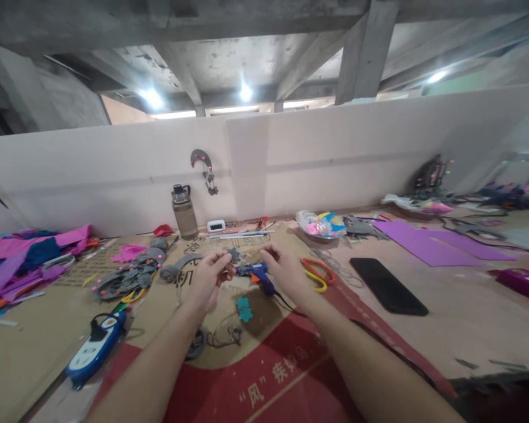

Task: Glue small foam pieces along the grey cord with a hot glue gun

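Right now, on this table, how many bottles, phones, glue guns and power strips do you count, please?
Bottle: 1
Phone: 1
Glue gun: 1
Power strip: 1
Total: 4

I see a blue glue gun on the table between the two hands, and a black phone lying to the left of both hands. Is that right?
Not quite. The black phone lies to the right of both hands, past the right hand, not to the left. The head view shows this. The rest holds: the blue glue gun lies on the table between the left hand and the right hand.
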Tool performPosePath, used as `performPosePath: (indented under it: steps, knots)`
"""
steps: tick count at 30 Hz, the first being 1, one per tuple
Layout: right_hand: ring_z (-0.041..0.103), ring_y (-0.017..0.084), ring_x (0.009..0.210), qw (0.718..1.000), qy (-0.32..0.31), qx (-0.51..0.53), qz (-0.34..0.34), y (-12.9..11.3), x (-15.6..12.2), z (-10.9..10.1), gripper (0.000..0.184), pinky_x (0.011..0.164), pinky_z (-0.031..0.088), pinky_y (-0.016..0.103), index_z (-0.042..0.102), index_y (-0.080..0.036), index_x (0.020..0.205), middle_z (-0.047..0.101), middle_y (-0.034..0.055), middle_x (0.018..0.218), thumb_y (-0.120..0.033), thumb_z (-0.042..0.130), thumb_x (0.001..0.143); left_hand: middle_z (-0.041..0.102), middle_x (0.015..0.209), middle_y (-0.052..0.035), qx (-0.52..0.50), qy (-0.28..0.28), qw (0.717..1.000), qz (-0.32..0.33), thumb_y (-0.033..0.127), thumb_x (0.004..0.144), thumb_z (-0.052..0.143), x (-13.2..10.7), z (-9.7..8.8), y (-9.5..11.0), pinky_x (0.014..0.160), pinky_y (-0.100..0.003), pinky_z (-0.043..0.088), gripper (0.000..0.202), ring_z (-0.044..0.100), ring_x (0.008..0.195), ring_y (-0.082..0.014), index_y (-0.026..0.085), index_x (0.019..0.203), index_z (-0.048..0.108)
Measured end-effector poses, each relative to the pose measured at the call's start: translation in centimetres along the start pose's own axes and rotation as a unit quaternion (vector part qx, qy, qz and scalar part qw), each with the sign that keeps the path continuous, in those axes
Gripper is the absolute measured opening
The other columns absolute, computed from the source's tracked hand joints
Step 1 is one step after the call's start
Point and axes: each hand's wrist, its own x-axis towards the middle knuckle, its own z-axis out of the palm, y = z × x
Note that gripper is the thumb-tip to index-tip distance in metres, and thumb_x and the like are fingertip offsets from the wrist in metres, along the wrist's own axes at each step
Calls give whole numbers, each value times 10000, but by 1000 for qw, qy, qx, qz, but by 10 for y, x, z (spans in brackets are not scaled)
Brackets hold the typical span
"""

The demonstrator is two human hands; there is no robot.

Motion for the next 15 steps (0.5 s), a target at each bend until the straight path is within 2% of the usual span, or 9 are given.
performPosePath:
  steps: [3,5,7,9,13,15]
  knots:
    - [541,149,673,996,45,-79,4,8,12,-19,258,636,389,258,610,-163,817,629,22,733,-357,441,832,572,601,17,-41,8,999,-12,246,641,737,3,-5,3,472,-161,409,223,536,536,-72,138,754,577]
    - [548,154,670,990,33,-135,23,16,15,-31,261,624,379,254,612,-161,791,634,28,723,-351,438,829,570,602,15,-60,21,998,-28,216,640,738,7,-9,3,465,-152,424,209,540,535,-69,133,752,583]
    - [567,160,693,977,-5,-205,52,25,13,-40,253,625,375,249,619,-160,788,648,40,744,-331,437,830,580,611,5,-82,37,995,-41,187,656,721,10,-14,3,462,-147,442,178,547,533,-69,129,762,589]
    - [584,165,717,948,-53,-302,88,34,7,-49,248,635,373,248,629,-160,821,662,59,769,-313,434,836,586,612,-1,-110,51,992,-44,150,679,692,13,-18,3,457,-145,454,138,550,523,-67,128,770,590]
    - [590,203,828,855,-108,-492,122,47,-9,-64,262,671,373,263,626,-130,910,655,129,904,-306,446,840,593,599,-15,-149,73,985,-44,114,723,633,19,-23,7,440,-144,457,63,550,499,-67,117,759,582]
    - [579,234,892,836,-120,-521,123,51,-15,-65,277,709,376,278,615,-105,949,635,163,970,-312,471,834,597,595,-19,-151,93,983,-39,102,731,616,20,-25,9,438,-145,460,48,558,500,-72,118,759,580]
